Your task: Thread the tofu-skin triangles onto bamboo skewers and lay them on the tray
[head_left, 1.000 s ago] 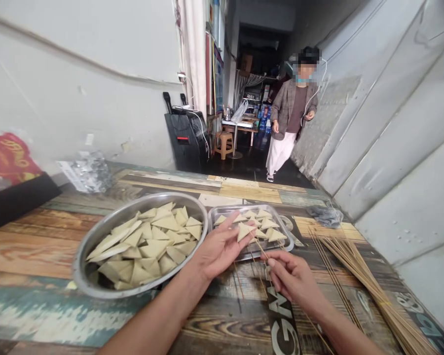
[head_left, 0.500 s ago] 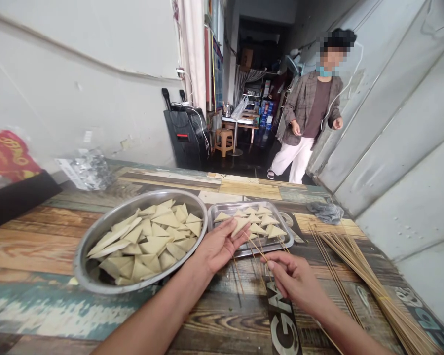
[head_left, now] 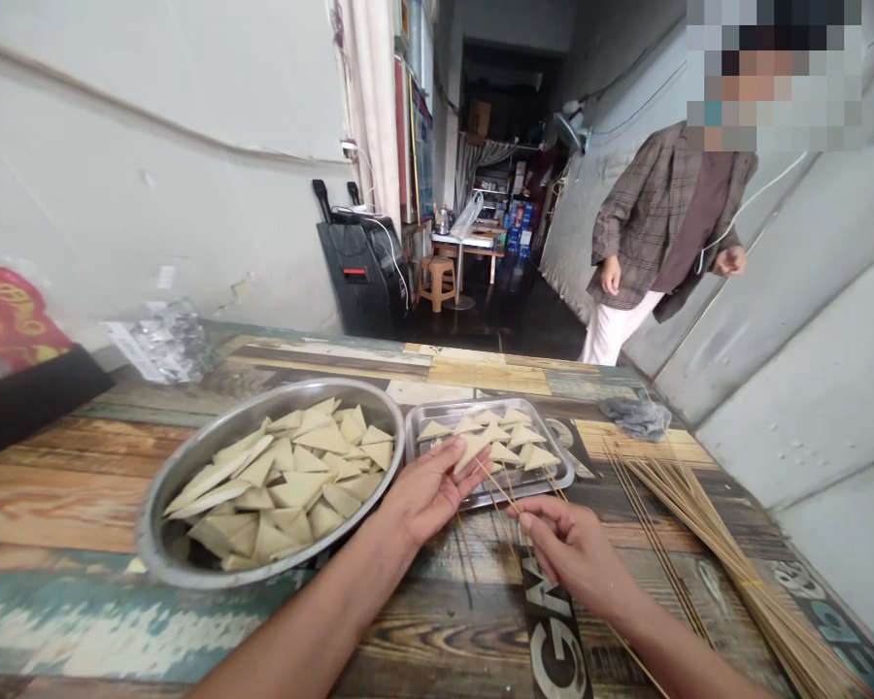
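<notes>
My left hand [head_left: 437, 485], palm up, grips a pale triangular tofu piece [head_left: 472, 449] between thumb and fingers above a metal tray [head_left: 569, 470]. A thin bamboo skewer [head_left: 501, 493] is pinched in my right hand [head_left: 568, 544], its far end at the tofu piece. Whether the tip has entered it I cannot tell. Several triangles lie in the tray, with skewer sticks jutting from its near side. Left of my hands stands a large steel bowl [head_left: 148, 534] heaped with more tofu triangles [head_left: 302, 490].
Loose bamboo skewers [head_left: 728, 544] lie in a bundle on the right of the wood-patterned table [head_left: 408, 636]. A grey crumpled plastic bag [head_left: 637, 417] rests behind them. A person in a checked jacket [head_left: 641, 209] is beyond the table. A black wheeled speaker [head_left: 360, 267] stands by the wall.
The person beyond the table has come closer and moved to the right. My hands keep nearly the same pose with the tofu piece and skewer; the view has shifted slightly.
</notes>
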`<action>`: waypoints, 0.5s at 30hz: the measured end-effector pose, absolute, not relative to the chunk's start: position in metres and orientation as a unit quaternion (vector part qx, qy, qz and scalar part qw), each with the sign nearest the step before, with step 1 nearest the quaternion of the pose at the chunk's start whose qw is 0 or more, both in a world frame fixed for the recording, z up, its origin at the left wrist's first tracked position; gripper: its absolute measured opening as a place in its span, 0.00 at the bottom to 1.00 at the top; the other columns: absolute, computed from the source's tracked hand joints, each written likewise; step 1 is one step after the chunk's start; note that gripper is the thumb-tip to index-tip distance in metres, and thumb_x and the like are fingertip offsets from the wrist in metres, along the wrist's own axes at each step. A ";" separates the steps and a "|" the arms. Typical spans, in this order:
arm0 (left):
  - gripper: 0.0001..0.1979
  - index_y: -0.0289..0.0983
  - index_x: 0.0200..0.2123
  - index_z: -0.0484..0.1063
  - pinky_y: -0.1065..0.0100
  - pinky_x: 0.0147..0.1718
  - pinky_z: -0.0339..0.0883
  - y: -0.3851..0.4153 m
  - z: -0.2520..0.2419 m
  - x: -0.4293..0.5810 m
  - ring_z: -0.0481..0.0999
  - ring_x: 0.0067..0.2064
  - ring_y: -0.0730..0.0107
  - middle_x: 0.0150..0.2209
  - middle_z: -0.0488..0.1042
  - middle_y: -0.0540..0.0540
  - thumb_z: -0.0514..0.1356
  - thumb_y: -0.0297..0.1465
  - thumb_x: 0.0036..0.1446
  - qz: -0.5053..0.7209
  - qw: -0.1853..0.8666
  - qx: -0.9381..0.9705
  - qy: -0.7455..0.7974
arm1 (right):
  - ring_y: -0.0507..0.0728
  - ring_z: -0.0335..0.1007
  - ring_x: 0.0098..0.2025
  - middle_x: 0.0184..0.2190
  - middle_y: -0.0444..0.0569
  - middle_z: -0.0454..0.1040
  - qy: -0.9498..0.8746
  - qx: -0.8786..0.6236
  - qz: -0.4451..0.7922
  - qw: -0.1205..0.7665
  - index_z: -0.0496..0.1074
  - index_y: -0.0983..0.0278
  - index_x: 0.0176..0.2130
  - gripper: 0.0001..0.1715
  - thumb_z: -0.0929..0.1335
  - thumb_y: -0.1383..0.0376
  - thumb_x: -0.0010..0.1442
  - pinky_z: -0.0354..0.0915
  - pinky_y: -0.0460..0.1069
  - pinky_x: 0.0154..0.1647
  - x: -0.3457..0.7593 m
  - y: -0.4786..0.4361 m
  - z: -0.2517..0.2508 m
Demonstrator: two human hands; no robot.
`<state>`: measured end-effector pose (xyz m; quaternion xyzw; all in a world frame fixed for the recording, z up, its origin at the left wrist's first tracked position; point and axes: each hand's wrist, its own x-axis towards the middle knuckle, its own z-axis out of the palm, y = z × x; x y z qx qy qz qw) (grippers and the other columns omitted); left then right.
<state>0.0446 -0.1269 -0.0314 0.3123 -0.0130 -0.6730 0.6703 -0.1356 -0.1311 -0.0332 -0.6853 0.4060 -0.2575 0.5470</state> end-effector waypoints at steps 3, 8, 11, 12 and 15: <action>0.03 0.30 0.30 0.65 0.60 0.41 0.71 -0.126 -0.031 0.044 0.72 0.46 0.54 0.37 0.74 0.37 0.56 0.19 0.51 -0.673 0.668 0.317 -0.014 | 0.45 0.48 0.11 0.10 0.34 0.53 0.403 -0.684 -0.257 0.551 0.71 0.67 0.37 0.22 0.63 0.52 0.53 0.48 0.40 0.12 -0.135 -0.131 -0.034; 0.03 0.30 0.29 0.65 0.60 0.41 0.71 -0.126 -0.030 0.043 0.72 0.46 0.54 0.36 0.74 0.37 0.57 0.19 0.51 -0.666 0.673 0.322 -0.017 | 0.45 0.47 0.11 0.10 0.34 0.52 0.403 -0.679 -0.262 0.554 0.71 0.66 0.36 0.21 0.63 0.52 0.53 0.48 0.41 0.11 -0.135 -0.131 -0.035; 0.04 0.31 0.28 0.65 0.59 0.42 0.70 -0.126 -0.028 0.043 0.72 0.45 0.55 0.35 0.74 0.38 0.57 0.19 0.50 -0.667 0.672 0.322 -0.014 | 0.45 0.47 0.11 0.10 0.34 0.52 0.404 -0.679 -0.263 0.554 0.72 0.66 0.37 0.22 0.63 0.51 0.52 0.47 0.41 0.11 -0.135 -0.131 -0.035; 0.04 0.31 0.28 0.65 0.59 0.42 0.70 -0.126 -0.028 0.043 0.72 0.45 0.55 0.35 0.74 0.38 0.57 0.19 0.50 -0.667 0.672 0.322 -0.013 | 0.45 0.47 0.10 0.10 0.34 0.52 0.403 -0.679 -0.263 0.555 0.72 0.66 0.37 0.23 0.63 0.51 0.52 0.47 0.41 0.11 -0.135 -0.131 -0.035; 0.04 0.31 0.28 0.65 0.59 0.43 0.70 -0.125 -0.026 0.042 0.72 0.46 0.54 0.34 0.74 0.38 0.57 0.19 0.50 -0.669 0.671 0.321 -0.014 | 0.45 0.47 0.10 0.09 0.34 0.53 0.403 -0.675 -0.267 0.558 0.72 0.66 0.37 0.22 0.63 0.51 0.53 0.47 0.41 0.11 -0.135 -0.131 -0.036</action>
